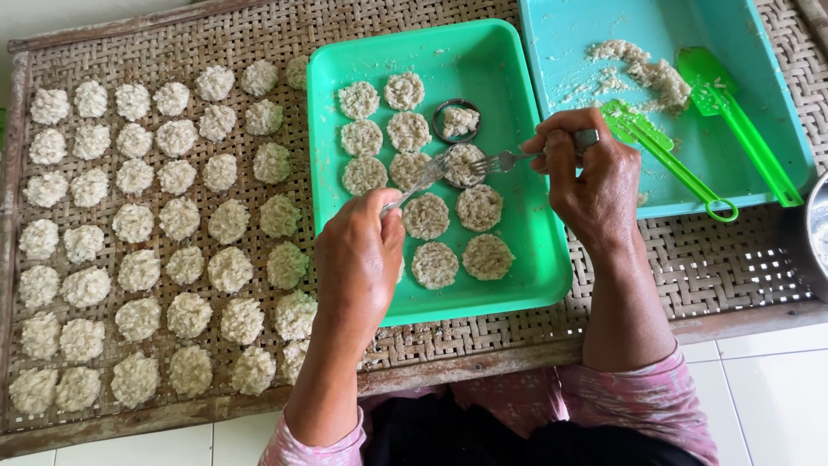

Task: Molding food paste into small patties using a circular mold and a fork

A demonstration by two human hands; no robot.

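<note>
Over the green tray [509, 259], right hand's [582, 168] fork [504, 160] lies level, tines leftward.

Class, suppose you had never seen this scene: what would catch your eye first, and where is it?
First, the rows of pale rice patties covering the woven tray at left. Next, the bright green tray in the middle, where the left hand and right hand each work a fork over a patty.

White tiled floor [776, 388], woven bamboo rack [707, 259], daylight
</note>
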